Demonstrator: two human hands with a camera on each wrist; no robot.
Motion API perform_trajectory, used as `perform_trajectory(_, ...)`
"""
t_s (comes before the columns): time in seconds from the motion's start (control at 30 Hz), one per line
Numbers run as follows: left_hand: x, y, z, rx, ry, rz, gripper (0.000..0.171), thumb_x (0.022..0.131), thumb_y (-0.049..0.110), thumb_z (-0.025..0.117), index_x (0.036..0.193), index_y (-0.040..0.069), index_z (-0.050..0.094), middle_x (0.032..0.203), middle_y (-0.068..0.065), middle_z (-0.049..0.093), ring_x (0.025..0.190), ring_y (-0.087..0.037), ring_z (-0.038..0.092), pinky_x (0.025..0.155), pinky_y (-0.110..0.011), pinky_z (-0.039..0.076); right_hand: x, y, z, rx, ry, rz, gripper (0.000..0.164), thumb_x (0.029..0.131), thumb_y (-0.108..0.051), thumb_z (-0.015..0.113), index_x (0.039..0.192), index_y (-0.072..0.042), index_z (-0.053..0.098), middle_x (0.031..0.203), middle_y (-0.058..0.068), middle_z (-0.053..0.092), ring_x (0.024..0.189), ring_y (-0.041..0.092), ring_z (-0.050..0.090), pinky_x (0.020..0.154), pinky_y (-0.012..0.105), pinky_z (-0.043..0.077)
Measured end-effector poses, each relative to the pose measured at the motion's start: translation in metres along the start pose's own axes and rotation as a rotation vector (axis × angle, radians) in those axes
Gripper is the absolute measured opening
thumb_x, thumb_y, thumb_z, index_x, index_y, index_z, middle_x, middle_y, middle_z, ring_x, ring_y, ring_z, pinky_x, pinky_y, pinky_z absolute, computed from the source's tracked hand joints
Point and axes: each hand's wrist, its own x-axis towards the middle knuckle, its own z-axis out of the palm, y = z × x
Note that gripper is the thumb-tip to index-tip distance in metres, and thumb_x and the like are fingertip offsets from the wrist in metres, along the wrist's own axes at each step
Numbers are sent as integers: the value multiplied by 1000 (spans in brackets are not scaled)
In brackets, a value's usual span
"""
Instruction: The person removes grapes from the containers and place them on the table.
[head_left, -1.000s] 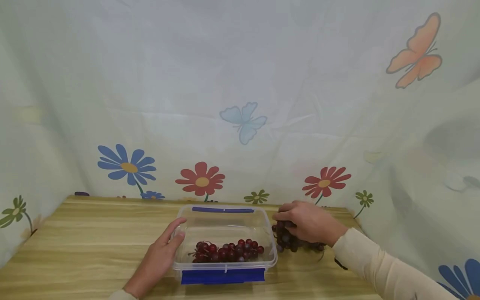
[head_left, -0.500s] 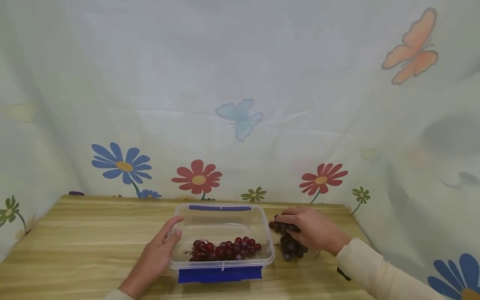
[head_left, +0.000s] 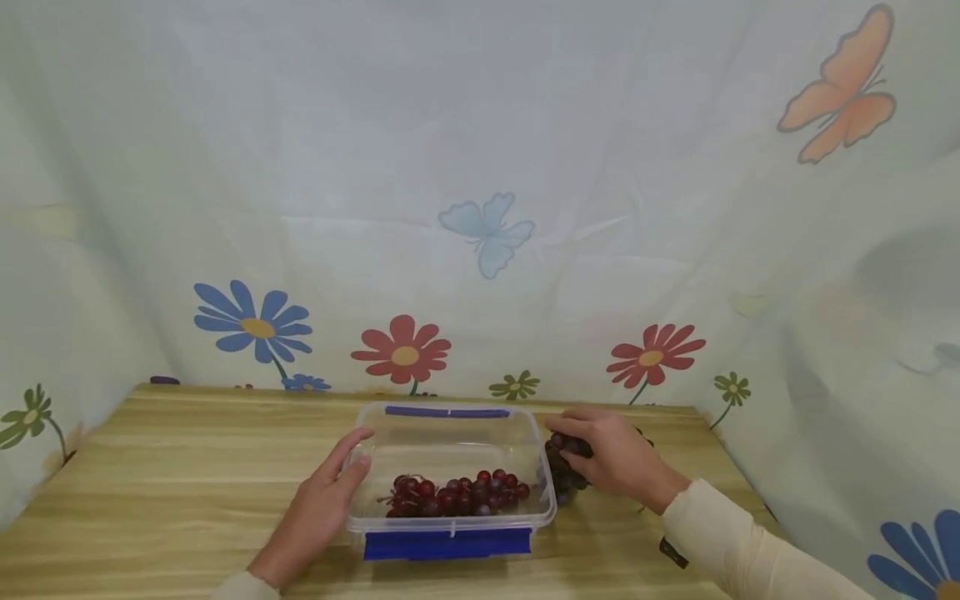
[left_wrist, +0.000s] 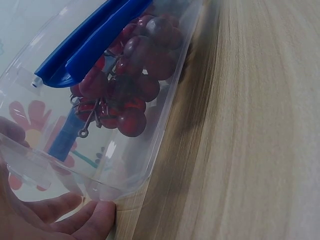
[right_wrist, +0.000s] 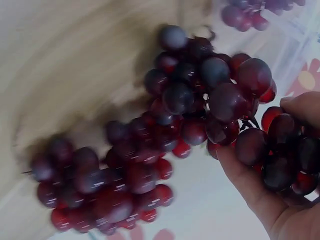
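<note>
A clear plastic food box [head_left: 450,523] with blue clips stands on the wooden table, a bunch of dark red grapes [head_left: 457,493] lying inside. Against its left side rests my left hand [head_left: 318,500], thumb and forefinger at the rim. In the left wrist view, its other fingers [left_wrist: 97,220] touch the box's lower outer corner. Just right of the box, my right hand [head_left: 618,454] holds a bunch of dark grapes [right_wrist: 282,150], fingers curled round one end. In the right wrist view, more grapes from this side [right_wrist: 182,95] spread beyond the fingertips.
Further dark red grapes [right_wrist: 105,190] lie at the lower left of the right wrist view. The wooden table [head_left: 187,467] extends left of the box. A flower-printed curtain [head_left: 315,167] rises behind the table and along both sides.
The grapes under my right hand have shifted, now close against the box's right wall, and that hand has moved slightly with them. My left hand has stayed at the box.
</note>
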Motion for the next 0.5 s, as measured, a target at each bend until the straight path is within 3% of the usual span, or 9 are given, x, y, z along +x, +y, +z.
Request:
perform_trajectory(0.33,1,3,-1,20,-9,10,57,109,62,30,161,38,32,168,-19,33,149,-53,37,113,-77,34,-43,26,6,-132,-96,-111,46,87,-13,84,131,-22,73,130,4,72,117,26,69,91,45,62)
perform_trajectory(0.5,2,1,1,13,-18,2,57,109,64,29,161,40,31,169,-18,34,150,-53,37,113,-78,33,-61,33,15,-172,-147,-151,46,90,-14,81,133,-27,71,135,4,70,122,28,66,95,46,61)
